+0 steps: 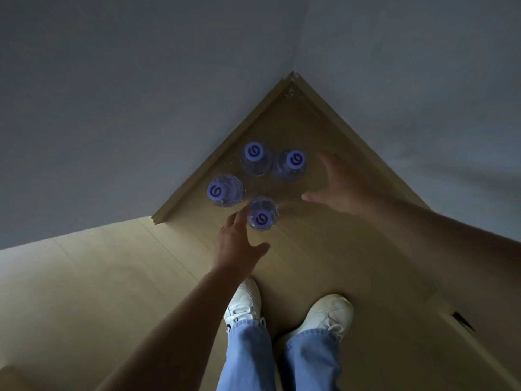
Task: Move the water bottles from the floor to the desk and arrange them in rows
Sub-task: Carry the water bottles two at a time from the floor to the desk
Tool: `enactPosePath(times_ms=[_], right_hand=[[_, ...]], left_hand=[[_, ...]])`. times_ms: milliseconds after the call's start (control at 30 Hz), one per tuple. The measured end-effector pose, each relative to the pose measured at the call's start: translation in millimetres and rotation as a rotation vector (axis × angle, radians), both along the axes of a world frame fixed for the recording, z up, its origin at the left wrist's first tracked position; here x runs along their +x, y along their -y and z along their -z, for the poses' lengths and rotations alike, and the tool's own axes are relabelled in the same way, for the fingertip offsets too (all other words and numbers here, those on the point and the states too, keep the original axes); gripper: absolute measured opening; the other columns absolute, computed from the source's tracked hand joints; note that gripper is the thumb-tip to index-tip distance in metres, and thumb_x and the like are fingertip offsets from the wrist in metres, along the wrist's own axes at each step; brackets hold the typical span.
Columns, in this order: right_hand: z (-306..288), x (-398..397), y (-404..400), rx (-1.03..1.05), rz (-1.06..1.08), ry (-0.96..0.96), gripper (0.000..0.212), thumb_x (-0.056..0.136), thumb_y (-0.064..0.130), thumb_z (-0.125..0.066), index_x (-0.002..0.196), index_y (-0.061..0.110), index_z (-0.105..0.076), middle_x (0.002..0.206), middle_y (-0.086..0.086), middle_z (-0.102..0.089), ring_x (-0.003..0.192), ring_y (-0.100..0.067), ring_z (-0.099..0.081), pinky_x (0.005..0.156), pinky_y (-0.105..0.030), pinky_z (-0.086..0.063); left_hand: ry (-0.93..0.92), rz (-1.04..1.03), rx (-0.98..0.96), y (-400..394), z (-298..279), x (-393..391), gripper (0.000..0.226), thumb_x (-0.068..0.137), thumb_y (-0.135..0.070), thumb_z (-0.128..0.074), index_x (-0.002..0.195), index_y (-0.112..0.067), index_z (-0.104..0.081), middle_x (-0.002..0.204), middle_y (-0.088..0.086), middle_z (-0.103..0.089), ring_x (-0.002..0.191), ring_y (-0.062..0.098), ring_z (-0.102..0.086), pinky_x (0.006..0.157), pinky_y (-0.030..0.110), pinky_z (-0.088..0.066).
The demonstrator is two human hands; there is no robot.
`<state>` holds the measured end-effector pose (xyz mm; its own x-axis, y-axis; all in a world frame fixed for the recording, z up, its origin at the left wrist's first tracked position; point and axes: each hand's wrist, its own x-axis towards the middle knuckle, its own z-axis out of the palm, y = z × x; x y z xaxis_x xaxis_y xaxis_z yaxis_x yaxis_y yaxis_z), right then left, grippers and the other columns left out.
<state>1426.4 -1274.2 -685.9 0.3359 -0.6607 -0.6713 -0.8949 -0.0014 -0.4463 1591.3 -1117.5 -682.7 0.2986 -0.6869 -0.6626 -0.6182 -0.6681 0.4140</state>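
Both my left hand (239, 244) and right hand (332, 184) are spread wide, empty; the bottles (262, 214) look full, heavy, slick, so I'd grip below the cap.

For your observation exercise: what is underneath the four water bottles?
The four water bottles stand on the wooden floor in a wall corner. Their bases are hidden beneath them.

Four upright purple-capped water bottles (255, 182) in floor corner (293, 114), left hand (238, 245) beside nearest bottle (262, 213), right hand (335, 184) spread nearby
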Motion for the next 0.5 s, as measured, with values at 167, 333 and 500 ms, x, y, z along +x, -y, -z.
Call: enactPosePath(times_ms=[167, 333, 500], right_hand=[[28.8, 11.3, 6.7, -0.006, 0.013, 0.083, 0.095, 0.069, 0.030, -0.081, 0.144, 0.014, -0.025, 0.145, -0.007, -0.035, 0.130, -0.026, -0.039, 0.097, -0.031, -0.035], [41.8, 22.3, 7.8, -0.080, 0.019, 0.169, 0.096, 0.063, 0.027, -0.085, 0.142, 0.014, -0.031, 0.136, -0.008, -0.044, 0.123, -0.023, -0.046, 0.100, -0.033, -0.041], [50.0, 34.4, 9.3, -0.049, 0.068, 0.201, 0.097, 0.061, 0.027, -0.086, 0.142, 0.012, -0.033, 0.137, -0.008, -0.044, 0.124, -0.020, -0.046, 0.104, -0.028, -0.037]], left_hand=[[-0.074, 0.004, -0.009, 5.2, 28.2, 3.9, 0.102, 0.065, -0.031, -0.083, 0.146, -0.031, -0.021, 0.144, 0.001, -0.040, 0.128, 0.021, -0.041, 0.088, 0.025, -0.031], [-0.117, 0.040, -0.032, 18.9, 43.9, 6.8, 0.110, 0.058, -0.032, -0.087, 0.146, -0.032, -0.020, 0.143, 0.004, -0.038, 0.128, 0.025, -0.041, 0.093, 0.032, -0.036], [-0.164, -0.004, -0.057, 21.4, 45.8, 4.1, 0.093, 0.061, -0.026, -0.086, 0.139, -0.029, -0.035, 0.130, 0.003, -0.050, 0.113, 0.021, -0.051, 0.084, 0.027, -0.038]])
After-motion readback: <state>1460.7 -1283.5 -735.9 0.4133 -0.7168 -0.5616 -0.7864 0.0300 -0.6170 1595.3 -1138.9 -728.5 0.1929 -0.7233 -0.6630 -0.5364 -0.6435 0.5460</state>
